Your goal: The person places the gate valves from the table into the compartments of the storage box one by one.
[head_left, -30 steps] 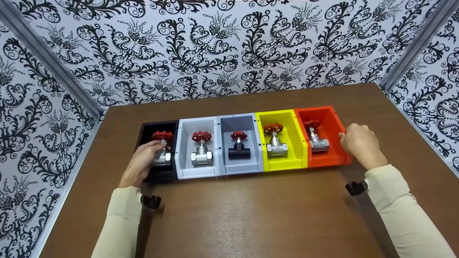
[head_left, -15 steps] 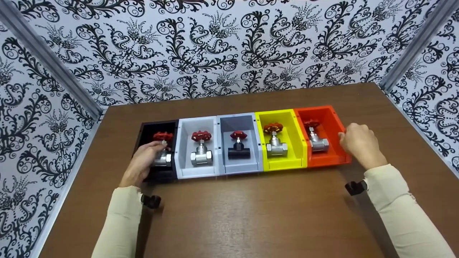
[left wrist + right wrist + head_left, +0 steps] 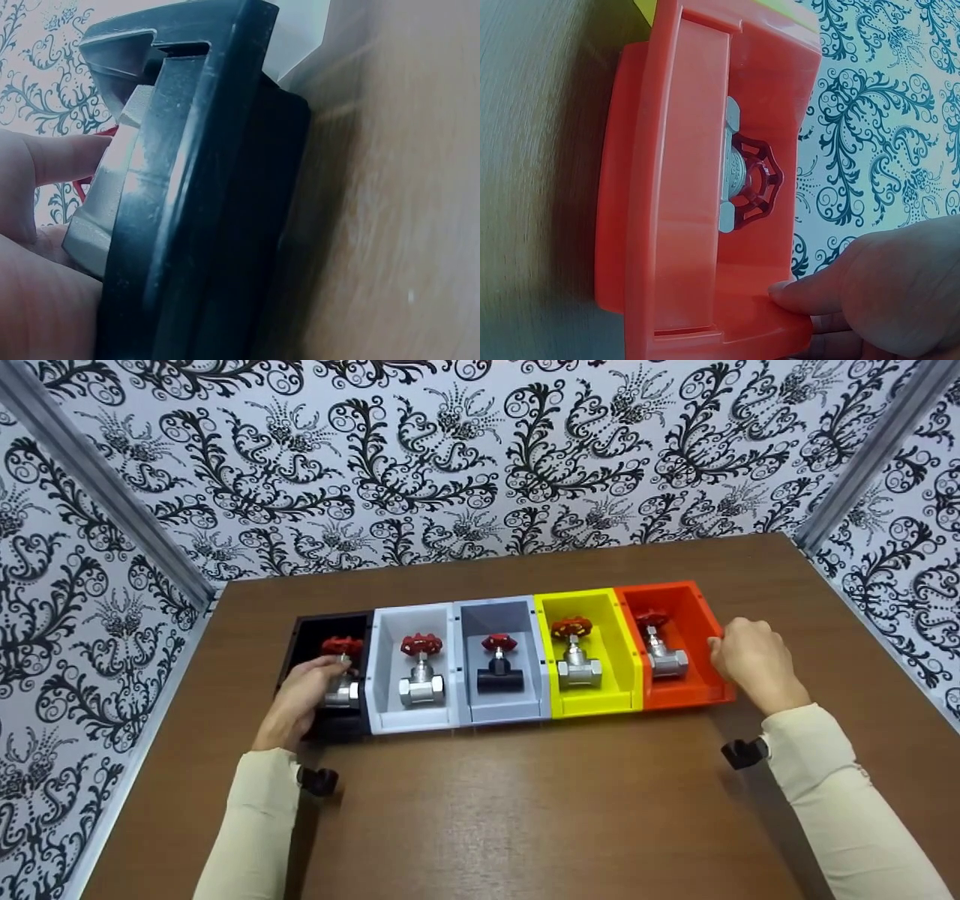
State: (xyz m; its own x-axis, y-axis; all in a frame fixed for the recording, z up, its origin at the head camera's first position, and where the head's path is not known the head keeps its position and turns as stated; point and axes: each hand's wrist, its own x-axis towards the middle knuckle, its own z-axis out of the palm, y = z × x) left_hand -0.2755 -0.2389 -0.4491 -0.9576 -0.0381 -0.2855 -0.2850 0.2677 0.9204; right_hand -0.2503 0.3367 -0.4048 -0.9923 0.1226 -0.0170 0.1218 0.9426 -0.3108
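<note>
Five joined bins form a row, each with a handwheel valve inside. At the left end, my left hand (image 3: 300, 694) reaches into the black bin (image 3: 187, 195) and grips the steel gate valve (image 3: 346, 694) there, below its red handwheel (image 3: 342, 646). The left wrist view has the thumb against the valve near the wheel; the other fingers are partly hidden. At the right end, my right hand (image 3: 756, 664) pinches the side wall of the red bin (image 3: 682, 187), thumb inside, fingers outside. A silver valve (image 3: 666, 660) with a dark red handwheel (image 3: 761, 182) lies in that bin.
Between them stand a white bin (image 3: 390, 712) with a silver valve (image 3: 421, 687), a grey bin (image 3: 487, 619) with a black-bodied valve (image 3: 500, 678), and a yellow bin (image 3: 619, 660) with another silver valve (image 3: 579, 669). The brown table (image 3: 525, 810) meets patterned walls behind.
The valve in the black bin has shifted very slightly right with my left hand. My right hand and the rest of the row look unchanged.
</note>
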